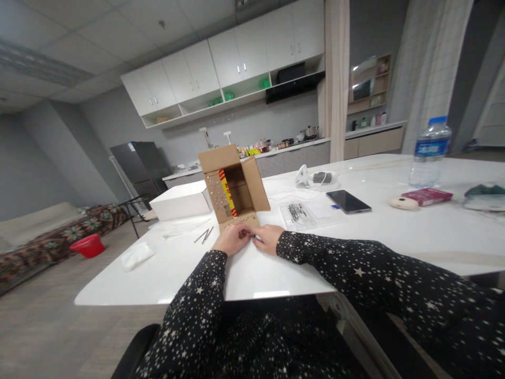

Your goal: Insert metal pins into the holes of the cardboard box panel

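Observation:
My left hand and my right hand rest close together on the white table, fingertips meeting over a small object too tiny to identify, right at the front flap of an open cardboard box. The box lies on its side with its opening facing me, and small shiny studs dot its left flap and lower edge. Both sleeves are black with white stars.
A white box sits left of the cardboard box, with thin metal pins and a tissue nearby. To the right are a clear bag of pins, a phone, a water bottle and a red packet.

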`<state>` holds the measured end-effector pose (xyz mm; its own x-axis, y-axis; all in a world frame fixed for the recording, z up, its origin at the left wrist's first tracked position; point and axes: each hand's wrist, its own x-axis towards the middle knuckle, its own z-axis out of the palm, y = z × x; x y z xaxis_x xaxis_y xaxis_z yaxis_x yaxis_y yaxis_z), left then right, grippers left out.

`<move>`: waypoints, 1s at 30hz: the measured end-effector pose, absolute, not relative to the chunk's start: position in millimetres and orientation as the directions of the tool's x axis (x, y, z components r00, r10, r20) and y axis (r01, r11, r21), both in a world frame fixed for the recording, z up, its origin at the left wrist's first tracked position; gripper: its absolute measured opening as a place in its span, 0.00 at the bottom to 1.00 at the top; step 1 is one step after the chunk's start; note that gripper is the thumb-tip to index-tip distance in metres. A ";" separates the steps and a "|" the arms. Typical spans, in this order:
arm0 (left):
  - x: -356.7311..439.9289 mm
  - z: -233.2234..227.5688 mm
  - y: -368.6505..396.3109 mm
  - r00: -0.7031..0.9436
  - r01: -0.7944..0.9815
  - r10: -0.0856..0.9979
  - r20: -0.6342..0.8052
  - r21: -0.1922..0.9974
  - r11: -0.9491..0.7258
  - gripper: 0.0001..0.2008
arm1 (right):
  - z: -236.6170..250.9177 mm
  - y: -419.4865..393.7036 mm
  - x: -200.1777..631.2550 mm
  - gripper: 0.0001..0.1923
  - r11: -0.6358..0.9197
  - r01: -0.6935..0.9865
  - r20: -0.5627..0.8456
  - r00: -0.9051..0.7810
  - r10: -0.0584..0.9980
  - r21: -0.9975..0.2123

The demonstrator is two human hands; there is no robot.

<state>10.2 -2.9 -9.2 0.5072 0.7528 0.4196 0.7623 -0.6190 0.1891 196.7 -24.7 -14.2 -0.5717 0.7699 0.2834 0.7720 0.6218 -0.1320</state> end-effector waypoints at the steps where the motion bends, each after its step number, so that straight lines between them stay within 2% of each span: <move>1: 10.6 -8.7 -3.4 0.507 0.761 0.753 0.420 0.191 -0.620 0.07 | -14.5 -24.5 196.6 0.20 0.620 0.774 0.283 -0.570 0.771 -0.130; 8: 11.3 -4.5 -5.1 0.418 0.827 0.760 0.498 0.139 -0.545 0.06 | -14.9 -22.0 195.1 0.16 0.611 0.783 0.277 -0.566 0.776 -0.113; 13: 8.4 -4.4 -4.5 0.218 0.926 0.790 0.574 0.135 -0.353 0.08 | -16.6 -20.8 194.1 0.15 0.600 0.793 0.282 -0.554 0.783 -0.110; 19: 6.3 -5.0 -3.3 0.049 0.977 0.820 0.571 0.145 -0.159 0.11 | -18.1 -20.4 194.5 0.16 0.603 0.790 0.284 -0.557 0.781 -0.111; 30: 5.6 -4.5 -3.3 0.023 0.974 0.847 0.531 0.178 -0.138 0.09 | -18.0 -19.8 194.8 0.16 0.608 0.786 0.284 -0.561 0.777 -0.111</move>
<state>5.6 -3.3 -4.5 0.0232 0.8470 0.5311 0.9744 -0.1380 0.1776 194.8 -19.8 -18.0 -0.5610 0.7774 0.2844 0.7861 0.6080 -0.1114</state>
